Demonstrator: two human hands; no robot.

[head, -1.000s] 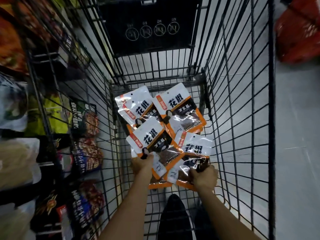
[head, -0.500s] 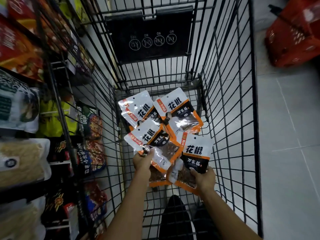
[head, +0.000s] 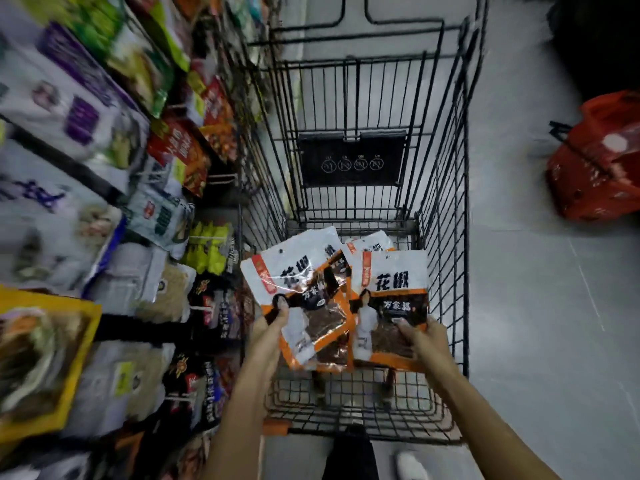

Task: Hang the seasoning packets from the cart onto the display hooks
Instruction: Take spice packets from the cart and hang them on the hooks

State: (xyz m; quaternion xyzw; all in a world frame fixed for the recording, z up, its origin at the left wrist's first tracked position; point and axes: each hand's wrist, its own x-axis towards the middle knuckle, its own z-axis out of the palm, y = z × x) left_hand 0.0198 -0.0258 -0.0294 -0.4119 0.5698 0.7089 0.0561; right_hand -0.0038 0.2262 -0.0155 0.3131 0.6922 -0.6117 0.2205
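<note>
Our left hand [head: 272, 329] pinches one seasoning packet [head: 294, 271] at its lower left edge, thumb on the front. Our right hand [head: 424, 336] grips a second packet [head: 394, 271] at its lower right corner. Both packets are lifted over the near end of the cart [head: 446, 209], with spare packets [head: 369, 244] just behind them. We should keep our hold low so the punched hole at each top stays free, then carry them left to the shelves [head: 166, 216]. The hooks there are too blurred to single out.
</note>
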